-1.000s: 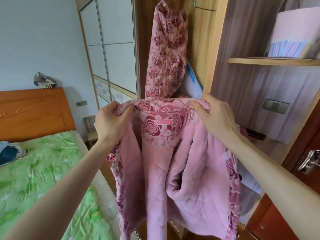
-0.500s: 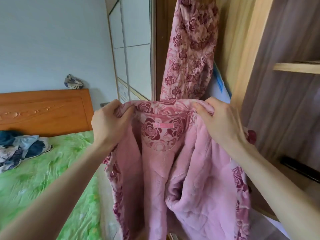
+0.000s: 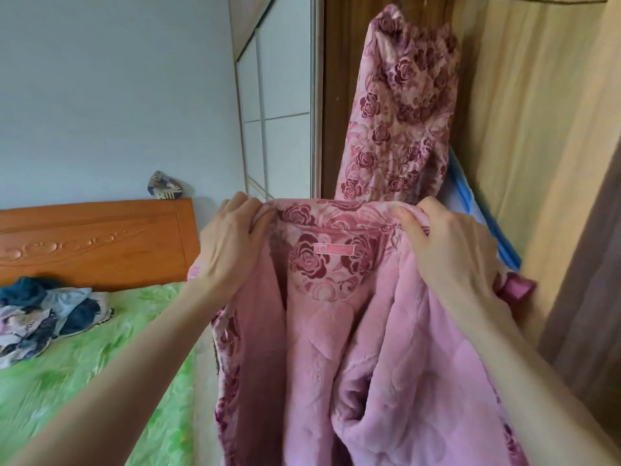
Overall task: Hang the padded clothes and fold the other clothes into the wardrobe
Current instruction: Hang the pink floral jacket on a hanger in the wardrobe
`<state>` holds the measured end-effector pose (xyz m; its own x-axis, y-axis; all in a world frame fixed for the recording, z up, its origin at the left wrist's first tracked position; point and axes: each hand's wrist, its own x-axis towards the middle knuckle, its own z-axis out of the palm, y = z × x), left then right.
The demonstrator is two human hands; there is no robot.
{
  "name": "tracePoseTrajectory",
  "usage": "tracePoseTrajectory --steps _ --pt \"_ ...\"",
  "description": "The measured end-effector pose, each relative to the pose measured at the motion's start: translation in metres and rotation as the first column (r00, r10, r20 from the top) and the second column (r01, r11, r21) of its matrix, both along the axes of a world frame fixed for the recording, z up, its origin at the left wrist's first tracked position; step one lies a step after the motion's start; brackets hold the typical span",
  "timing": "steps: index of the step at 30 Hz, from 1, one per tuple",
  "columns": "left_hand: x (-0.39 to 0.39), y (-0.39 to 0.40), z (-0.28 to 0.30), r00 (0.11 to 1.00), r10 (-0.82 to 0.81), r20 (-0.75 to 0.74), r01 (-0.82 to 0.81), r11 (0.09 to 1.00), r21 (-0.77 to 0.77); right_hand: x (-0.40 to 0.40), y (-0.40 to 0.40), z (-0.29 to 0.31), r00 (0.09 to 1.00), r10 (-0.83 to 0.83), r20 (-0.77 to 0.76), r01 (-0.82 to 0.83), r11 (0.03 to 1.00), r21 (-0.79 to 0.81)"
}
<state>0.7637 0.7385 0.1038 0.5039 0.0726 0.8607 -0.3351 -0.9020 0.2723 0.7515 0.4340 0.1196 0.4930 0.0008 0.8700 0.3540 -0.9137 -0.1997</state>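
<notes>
I hold up a pink padded jacket (image 3: 336, 348) with a rose print outside and fleecy pink lining facing me. My left hand (image 3: 232, 243) grips its left shoulder by the collar, and my right hand (image 3: 450, 250) grips the right shoulder. The jacket hangs open below my hands in front of the open wardrobe (image 3: 524, 136). Behind it, a matching rose-print padded garment (image 3: 400, 112) hangs inside the wardrobe. A heap of loose clothes (image 3: 43, 314) in blue and pale colours lies on the green bed (image 3: 84, 375) at the left.
A wooden headboard (image 3: 94, 240) stands against the pale wall, with a small striped object (image 3: 164, 186) on top. The wardrobe's sliding door (image 3: 279, 95) is just left of the hanging garment. A blue-edged item (image 3: 480, 210) leans inside the wardrobe at the right.
My view has swung to the left, so the wardrobe shelf at the right has left the frame and the clothes heap on the bed shows fully. Both hands keep their grip on the jacket.
</notes>
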Motion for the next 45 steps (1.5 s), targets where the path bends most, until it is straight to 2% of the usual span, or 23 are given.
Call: tracePoseTrajectory --steps 2,6,10,16,20,24,27,33,37,40,45 --pt "0.03 0.001 0.003 0.999 -0.03 -0.021 0.031 0.999 0.018 0.022 0.002 0.001 0.998 0.013 -0.053 -0.007 0.995 0.098" --pt "0.091 0.007 0.013 0.993 -0.108 -0.054 0.109 0.994 0.013 0.07 -0.003 0.013 0.982 0.139 -0.125 -0.099 0.954 0.282" --pt "0.147 0.018 0.033 0.986 -0.158 -0.048 0.161 0.985 0.063 0.113 -0.005 0.033 0.961 0.257 -0.103 -0.211 0.92 0.329" --pt "0.22 0.015 0.067 0.954 -0.3 0.02 0.299 0.953 0.046 0.153 -0.014 0.062 0.952 0.292 -0.095 -0.233 0.887 0.398" --pt "0.253 0.0 0.086 0.916 -0.397 0.058 0.393 0.917 0.072 0.162 -0.025 0.084 0.979 0.193 -0.073 -0.154 0.92 0.361" --pt "0.285 -0.012 0.11 0.885 -0.465 -0.027 0.46 0.863 0.206 0.172 -0.038 0.101 0.996 0.088 -0.035 -0.07 0.933 0.352" --pt "0.302 -0.023 0.124 0.876 -0.482 -0.021 0.472 0.848 0.243 0.177 -0.048 0.12 0.999 0.048 -0.003 -0.045 0.939 0.34" --pt "0.313 -0.052 0.151 0.855 -0.507 0.111 0.487 0.858 0.164 0.192 -0.063 0.154 0.996 0.028 0.084 -0.056 0.935 0.349" --pt "0.327 -0.069 0.162 0.833 -0.539 0.129 0.528 0.842 0.111 0.194 -0.071 0.165 0.992 -0.097 0.084 0.066 0.948 0.311" --pt "0.34 -0.079 0.169 0.771 -0.619 0.151 0.618 0.784 0.058 0.193 -0.077 0.171 0.982 -0.165 0.088 0.132 0.945 0.301" --pt "0.364 -0.102 0.175 0.62 -0.77 0.15 0.781 0.623 -0.027 0.192 -0.08 0.17 0.955 -0.291 0.055 0.263 0.919 0.293"
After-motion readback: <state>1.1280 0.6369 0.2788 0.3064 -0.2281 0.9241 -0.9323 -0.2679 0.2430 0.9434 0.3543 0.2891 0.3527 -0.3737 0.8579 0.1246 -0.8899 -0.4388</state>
